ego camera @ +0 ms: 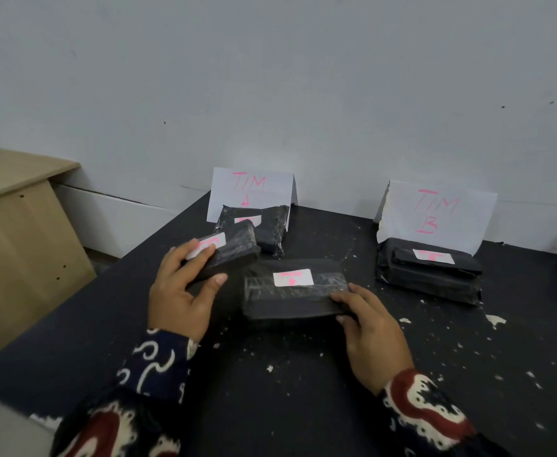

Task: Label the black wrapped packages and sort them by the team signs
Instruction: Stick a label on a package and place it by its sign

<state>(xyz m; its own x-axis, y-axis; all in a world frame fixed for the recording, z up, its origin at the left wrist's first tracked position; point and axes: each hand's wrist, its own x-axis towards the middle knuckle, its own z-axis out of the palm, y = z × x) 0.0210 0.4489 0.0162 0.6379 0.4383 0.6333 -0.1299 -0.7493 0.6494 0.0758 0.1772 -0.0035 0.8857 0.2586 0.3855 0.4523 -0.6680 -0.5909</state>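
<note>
Leftmost, beyond the counter's (pixel 72 324) left edge, stands a pale wooden cabinet (pixel 16 232). On the counter, the left hand (pixel 180 285) grips a small black package (pixel 227 255), fingers curled over its white label (pixel 206 247) and thumb against its near side; the package is tilted, and whether it rests on the counter or is lifted cannot be told. Behind it, near the far edge, a labelled package (pixel 264 230) leans before the sign reading "TIM A" (pixel 250 192). At centre, the right hand (pixel 369 328) holds the near right corner of a larger package (pixel 290 291), fingers curled along its end; its label (pixel 293 278) bears pink marks too small to read. Toward the far right, a labelled package (pixel 429 268) lies before the sign reading "TIM B" (pixel 435 216). White scraps (pixel 495 319) scatter the right half of the counter.

Progress, as judged: all four visible packages carry labels; two appear sorted. The two in hand remain to be placed.
</note>
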